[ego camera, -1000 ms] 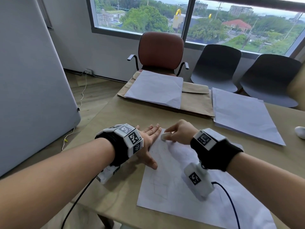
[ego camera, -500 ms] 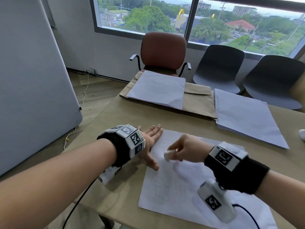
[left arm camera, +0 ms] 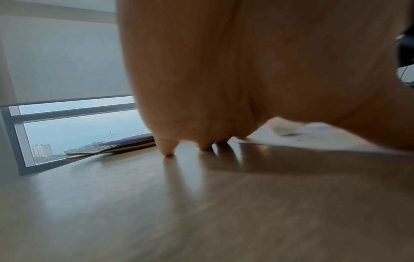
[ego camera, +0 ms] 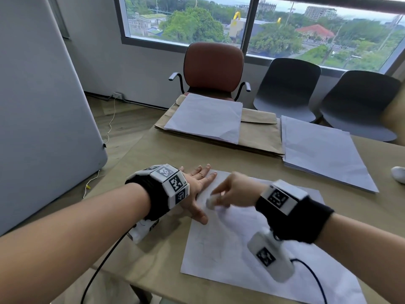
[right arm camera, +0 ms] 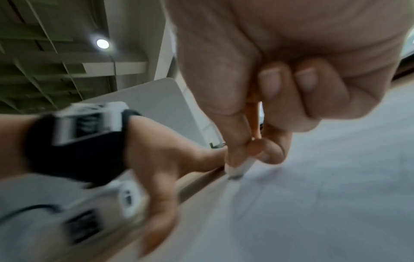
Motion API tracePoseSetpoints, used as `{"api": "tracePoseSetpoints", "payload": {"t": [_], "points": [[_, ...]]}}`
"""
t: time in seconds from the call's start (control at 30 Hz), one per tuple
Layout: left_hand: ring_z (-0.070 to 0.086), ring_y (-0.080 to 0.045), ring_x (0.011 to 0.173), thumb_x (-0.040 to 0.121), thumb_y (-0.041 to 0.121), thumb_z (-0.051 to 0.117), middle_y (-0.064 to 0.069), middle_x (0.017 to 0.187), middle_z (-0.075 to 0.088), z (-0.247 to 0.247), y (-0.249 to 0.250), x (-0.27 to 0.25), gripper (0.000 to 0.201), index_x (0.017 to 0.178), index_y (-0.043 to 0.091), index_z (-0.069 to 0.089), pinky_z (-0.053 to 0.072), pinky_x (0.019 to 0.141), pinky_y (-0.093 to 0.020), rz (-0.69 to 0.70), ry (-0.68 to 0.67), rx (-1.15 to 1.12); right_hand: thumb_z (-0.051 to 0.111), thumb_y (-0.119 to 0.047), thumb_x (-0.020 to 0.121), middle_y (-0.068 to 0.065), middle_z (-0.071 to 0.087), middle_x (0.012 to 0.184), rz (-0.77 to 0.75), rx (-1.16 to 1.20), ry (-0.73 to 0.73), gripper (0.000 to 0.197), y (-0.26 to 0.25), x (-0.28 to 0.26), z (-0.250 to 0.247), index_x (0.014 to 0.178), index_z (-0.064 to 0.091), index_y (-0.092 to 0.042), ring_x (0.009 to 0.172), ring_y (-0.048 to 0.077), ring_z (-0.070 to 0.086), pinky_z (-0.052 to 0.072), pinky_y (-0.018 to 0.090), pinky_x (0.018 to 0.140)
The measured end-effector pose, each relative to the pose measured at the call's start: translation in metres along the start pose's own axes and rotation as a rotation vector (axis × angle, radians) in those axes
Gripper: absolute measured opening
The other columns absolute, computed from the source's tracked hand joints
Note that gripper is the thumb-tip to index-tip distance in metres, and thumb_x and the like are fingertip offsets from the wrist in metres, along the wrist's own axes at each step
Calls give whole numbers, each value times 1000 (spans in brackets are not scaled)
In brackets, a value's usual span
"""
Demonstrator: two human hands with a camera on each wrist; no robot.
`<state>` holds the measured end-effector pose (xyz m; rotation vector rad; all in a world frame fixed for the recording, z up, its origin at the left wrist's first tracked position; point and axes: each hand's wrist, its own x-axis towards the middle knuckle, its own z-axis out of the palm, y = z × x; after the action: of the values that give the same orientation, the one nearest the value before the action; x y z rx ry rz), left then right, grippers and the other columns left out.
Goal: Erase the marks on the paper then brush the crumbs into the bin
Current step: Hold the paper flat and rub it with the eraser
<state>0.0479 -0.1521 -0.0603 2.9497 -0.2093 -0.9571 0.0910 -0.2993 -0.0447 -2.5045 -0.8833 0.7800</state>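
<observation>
1. While the right hand [ego camera: 235, 190] pinches a small white eraser [ego camera: 212, 202] between thumb and curled fingertips, the eraser's lower end meets the paper [ego camera: 236, 255]; in the right wrist view the eraser [right arm camera: 238, 168] shows its darkened tip on the sheet, the hand [right arm camera: 280, 70] blurred.
2. Left hand [ego camera: 197, 189]: flat, fingers straight and spread, pressing down just left of the right hand; its fingertips and thumb lie over the paper's left edge, the palm on the table [ego camera: 153, 249]. In the left wrist view the hand [left arm camera: 246, 70] fills the upper frame, fingertips [left arm camera: 168, 150] touching the tabletop [left arm camera: 179, 212].
3. Paper: one white sheet with faint pencil lines, lying flat under and toward the person from both hands, its near corner past the table edge.
4. Wrist units: a black band with white marker blocks on each wrist, a dark cable trailing from each.
5. Beyond the hands: a white sheet [ego camera: 206, 117] on brown envelopes [ego camera: 258, 137]; to the right of it, a stack of white sheets [ego camera: 322, 154].
6. Far right of the right hand: a white rounded object [ego camera: 398, 174], cut off by the frame.
7. Past the table: a brown armchair [ego camera: 213, 66] and two dark chairs [ego camera: 287, 84] below a window [ego camera: 263, 25].
8. Left of the left hand: a grey panel [ego camera: 39, 117] standing on the floor.
</observation>
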Motion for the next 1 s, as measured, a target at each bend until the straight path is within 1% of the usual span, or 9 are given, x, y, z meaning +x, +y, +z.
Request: {"api": "tracePoseSetpoints", "payload": {"t": [0.1,0.3,0.43,0.5,0.67,0.8,0.87,0.93,1.0], "points": [[-22,-17,144,74,58,66,-1,155,-29,1,0,-1,121,146,21,-24,-10,115,-50,-3,19,-11,66,-32,79,-7,57,58,44,35,190,20,1,17,-7,94,74,-21,67,10,56,47,20,69],[-23,-16,144,74,59,66,-1,154,-30,-1,0,-2,122,146,20,-25,-10,115,-50,-1,-2,-13,65,-35,81,-11,52,51,-47,-7,-66,21,-1,-11,10,93,74,-20,45,-1,47,38,13,54],[-23,-16,144,74,59,65,0,154,-30,-3,1,-3,122,146,20,-26,-10,115,-50,-3,-12,-18,67,-35,79,-8,57,58,25,7,143,21,4,11,-5,95,74,-23,63,8,54,42,20,67],[-23,-16,144,75,59,65,0,154,-30,-3,1,-3,121,146,20,-25,-10,115,-49,-5,-11,-16,64,-31,81,-5,56,57,-6,-15,189,18,2,8,3,89,75,-19,60,10,50,41,22,63],[-23,-17,144,74,59,65,-1,154,-30,-2,1,-3,122,146,20,-25,-10,115,-49,-4,-9,-8,66,-34,80,-15,48,35,-64,-35,-7,18,-1,-15,15,85,75,-20,41,-4,47,34,7,48],[-23,-16,144,74,58,66,0,154,-30,-2,1,-3,122,146,21,-25,-10,115,-49,-9,-8,-22,67,-36,78,-15,53,54,22,-37,173,22,4,11,-5,95,74,-23,66,7,55,41,18,65],[-23,-16,144,74,58,66,1,154,-30,-2,1,-3,122,146,21,-25,-9,115,-50,-13,-3,-24,64,-33,81,-9,57,57,6,-45,220,20,6,10,-1,89,74,-19,64,9,52,40,22,64],[-23,-16,144,74,59,66,0,154,-30,-2,1,-3,122,146,21,-25,-9,115,-50,-11,-7,-15,62,-33,83,-10,54,46,-68,-70,134,22,7,-5,8,82,73,-13,47,2,47,37,17,55],[-23,-16,144,74,60,65,0,154,-30,-2,1,-3,122,146,21,-25,-9,116,-51,-7,-14,-9,63,-38,82,-15,51,39,-95,-90,-26,21,5,-20,11,84,74,-20,44,-1,46,33,10,50]]}}
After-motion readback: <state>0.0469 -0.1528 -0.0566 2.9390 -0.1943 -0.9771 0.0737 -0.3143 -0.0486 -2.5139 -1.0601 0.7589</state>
